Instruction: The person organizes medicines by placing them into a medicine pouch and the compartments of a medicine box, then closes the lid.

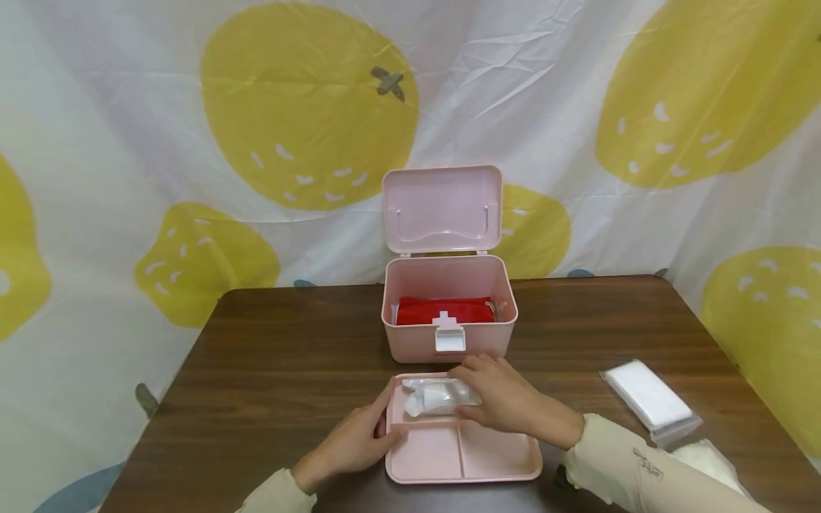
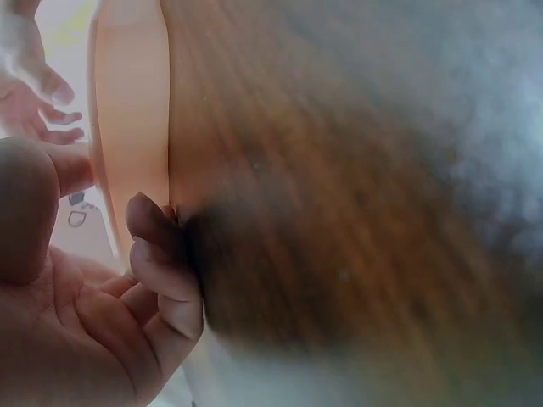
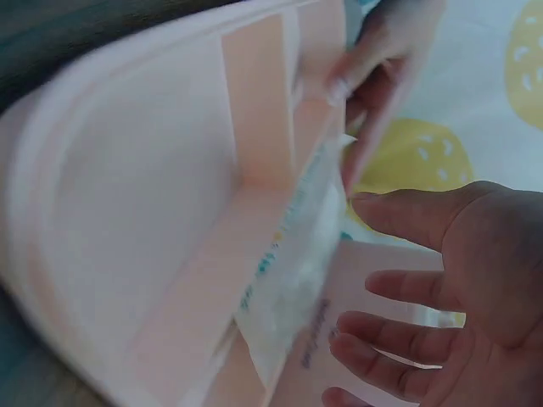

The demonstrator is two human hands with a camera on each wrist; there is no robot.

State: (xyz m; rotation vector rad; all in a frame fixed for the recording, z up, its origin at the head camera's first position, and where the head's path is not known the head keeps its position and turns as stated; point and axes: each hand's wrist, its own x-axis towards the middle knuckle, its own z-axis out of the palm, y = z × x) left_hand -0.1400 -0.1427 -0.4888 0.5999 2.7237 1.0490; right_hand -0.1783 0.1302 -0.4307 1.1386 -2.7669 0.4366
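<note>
A pink divided tray [image 1: 428, 456] lies on the table in front of an opened pink first-aid box [image 1: 410, 343]. A clear packet with a white roll [image 1: 437, 396] inside lies in the tray's long rear compartment, also seen as the packet [image 3: 293, 263] in the right wrist view. My left hand [image 1: 359, 436] grips the tray's left edge, its thumb over the rim and its fingers against the outer side. Beside the packet's right end, over the tray, is my right hand [image 1: 503, 399]; in the right wrist view its fingers are spread and loosely extended, holding nothing.
Inside the box sits a red pouch [image 1: 449, 311], and the box lid [image 1: 442, 208] stands raised. To the right lie a white packet in clear wrap [image 1: 648, 395] and a whitish bundle [image 1: 708, 463] partly behind the right sleeve. A fruit-print curtain [image 1: 308, 107] hangs behind the table.
</note>
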